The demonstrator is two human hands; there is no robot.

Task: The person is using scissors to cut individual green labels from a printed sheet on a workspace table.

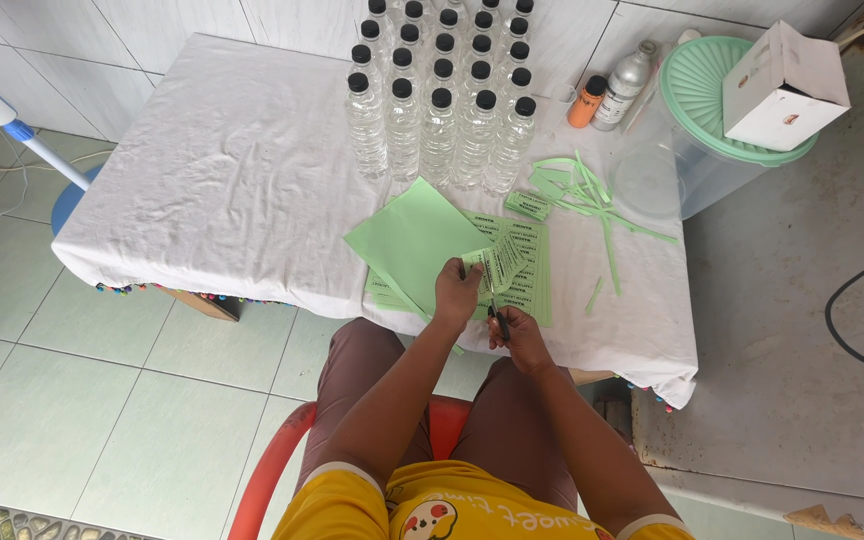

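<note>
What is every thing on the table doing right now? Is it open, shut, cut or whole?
Left hand: holds the green label strip.
Right hand: grips the scissors, blades at the strip.
Clear bottles: upright, black caps on.
Green sheets: flat, stacked.
Paper offcuts: cut, scattered.
Orange bottle: capped.
Tub: green lid on.
White box: flap raised.

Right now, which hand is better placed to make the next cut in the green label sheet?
The right hand: it holds the scissors at the green label sheet, while the left hand grips the sheet.
</note>
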